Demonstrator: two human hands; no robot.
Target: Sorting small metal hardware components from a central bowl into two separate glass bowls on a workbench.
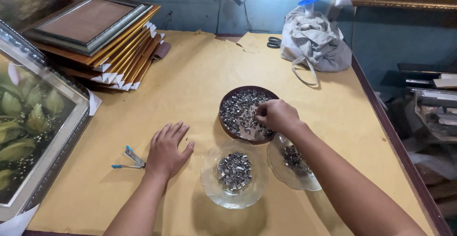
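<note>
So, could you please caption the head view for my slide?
Right hand picks metal clips from a brown bowl; left hand rests flat on the table.

Two bare, sleeveless forearms, ringless.

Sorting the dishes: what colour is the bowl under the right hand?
Dark brown bowl, head view.

No packages, labels, signs or screens anywhere in view.
</note>
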